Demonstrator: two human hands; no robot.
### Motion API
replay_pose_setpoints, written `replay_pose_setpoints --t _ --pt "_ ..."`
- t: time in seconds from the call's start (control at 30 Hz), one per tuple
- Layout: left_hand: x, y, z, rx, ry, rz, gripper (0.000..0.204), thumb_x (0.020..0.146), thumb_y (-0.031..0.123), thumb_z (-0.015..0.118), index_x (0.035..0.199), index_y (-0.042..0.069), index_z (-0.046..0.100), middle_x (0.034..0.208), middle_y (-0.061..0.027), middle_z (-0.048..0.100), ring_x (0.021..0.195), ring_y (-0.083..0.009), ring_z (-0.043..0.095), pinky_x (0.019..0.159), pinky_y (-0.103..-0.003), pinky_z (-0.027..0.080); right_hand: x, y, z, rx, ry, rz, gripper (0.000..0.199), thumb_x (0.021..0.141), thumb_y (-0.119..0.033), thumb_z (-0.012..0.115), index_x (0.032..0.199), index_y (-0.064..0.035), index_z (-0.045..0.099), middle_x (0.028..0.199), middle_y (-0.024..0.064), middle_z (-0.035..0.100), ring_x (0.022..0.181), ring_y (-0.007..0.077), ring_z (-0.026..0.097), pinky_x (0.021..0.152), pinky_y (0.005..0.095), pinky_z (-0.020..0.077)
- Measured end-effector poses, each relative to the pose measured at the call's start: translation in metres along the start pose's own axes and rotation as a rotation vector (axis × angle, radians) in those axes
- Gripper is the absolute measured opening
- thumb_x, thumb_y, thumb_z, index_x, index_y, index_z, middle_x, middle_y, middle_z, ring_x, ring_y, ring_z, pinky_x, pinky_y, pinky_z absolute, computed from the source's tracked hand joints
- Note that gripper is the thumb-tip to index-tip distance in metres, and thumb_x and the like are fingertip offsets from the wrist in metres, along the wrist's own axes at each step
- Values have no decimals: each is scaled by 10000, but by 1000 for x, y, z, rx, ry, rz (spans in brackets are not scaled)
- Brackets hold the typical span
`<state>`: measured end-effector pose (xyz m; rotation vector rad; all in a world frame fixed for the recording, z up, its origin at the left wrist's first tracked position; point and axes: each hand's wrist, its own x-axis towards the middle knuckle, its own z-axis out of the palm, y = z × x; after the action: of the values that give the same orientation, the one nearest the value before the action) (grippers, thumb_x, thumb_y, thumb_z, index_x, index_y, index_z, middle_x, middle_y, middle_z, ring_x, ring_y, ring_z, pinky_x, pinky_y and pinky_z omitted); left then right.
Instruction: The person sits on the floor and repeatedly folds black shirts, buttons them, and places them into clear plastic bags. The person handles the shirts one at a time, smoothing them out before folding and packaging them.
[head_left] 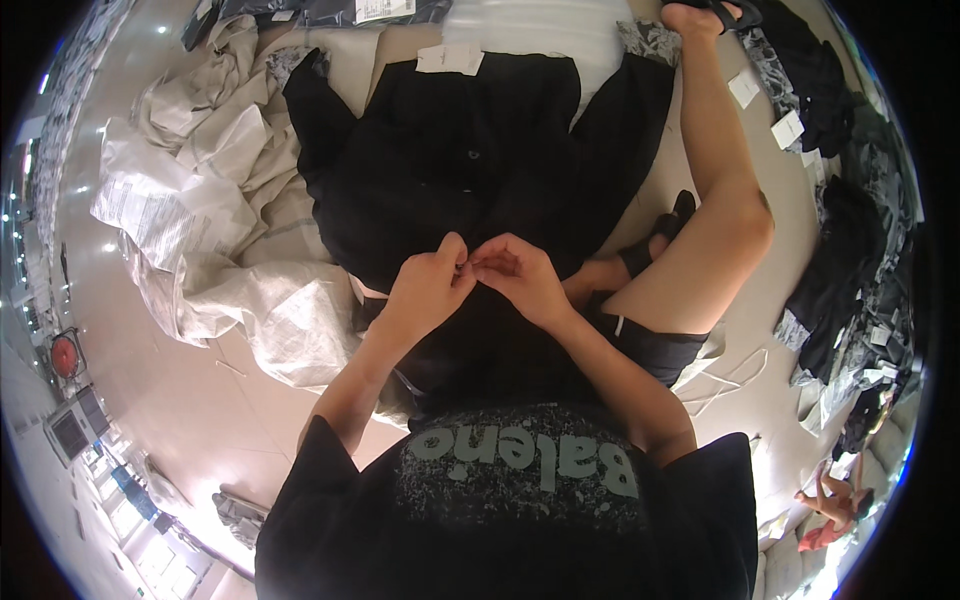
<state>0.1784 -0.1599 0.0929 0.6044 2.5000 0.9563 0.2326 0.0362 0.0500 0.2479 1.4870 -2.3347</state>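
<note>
A black long-sleeved shirt (430, 150) is spread out before me, its collar end far off and its sleeves out to both sides. Small buttons run down its middle. Over the near end of that button line, my left hand (428, 285) is closed, thumb and fingers pinching a bit of the dark cloth. Fingertip to fingertip with it, my right hand (525, 280) pinches at the same spot. Whether a button lies between the fingers is hidden. A white paper tag (450, 59) rests at the collar.
Crumpled whitish woven sacking (270, 310) is heaped on the left. My bare leg (735, 210) bends along the right side. Dark and patterned garments with white tags (788, 129) are piled at the far right. Clear plastic packaging (530, 28) lies beyond the collar. Another person (835, 505) sits at lower right.
</note>
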Motion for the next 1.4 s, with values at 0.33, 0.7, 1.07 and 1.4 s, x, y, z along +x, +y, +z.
replay_pose_setpoints --t 0.33,0.7,1.07,1.4 --pt "-4 2 -11 -63 45 27 145 1028 80 671 1152 33 612 935 -190 749 844 -401 757 692 -433 584 1 2 26 -393 182 -261 175 932 -8 789 1074 -13 687 971 65 743 872 134 747 782 292 619" --pt "-13 5 -2 -15 13 85 77 1055 1 579 1106 10 522 895 -234 692 816 -436 714 677 -468 539 -7 0 11 -239 129 -281 214 986 -7 734 1200 -5 718 1054 116 779 981 173 762 859 312 623" --pt "-6 -1 -14 -22 -95 23 68 1062 30 572 1090 1 518 913 -252 702 866 -465 710 733 -510 548 7 -11 -7 -376 -21 -335 159 1001 -57 745 1152 -10 758 1076 103 782 967 187 763 859 308 622" --pt "4 -1 -27 -21 -111 197 93 1077 27 551 1141 8 487 854 -194 707 787 -389 731 698 -451 569 6 -16 -7 -431 14 -423 177 998 -53 754 1172 -18 758 1106 85 776 975 172 762 826 299 621"
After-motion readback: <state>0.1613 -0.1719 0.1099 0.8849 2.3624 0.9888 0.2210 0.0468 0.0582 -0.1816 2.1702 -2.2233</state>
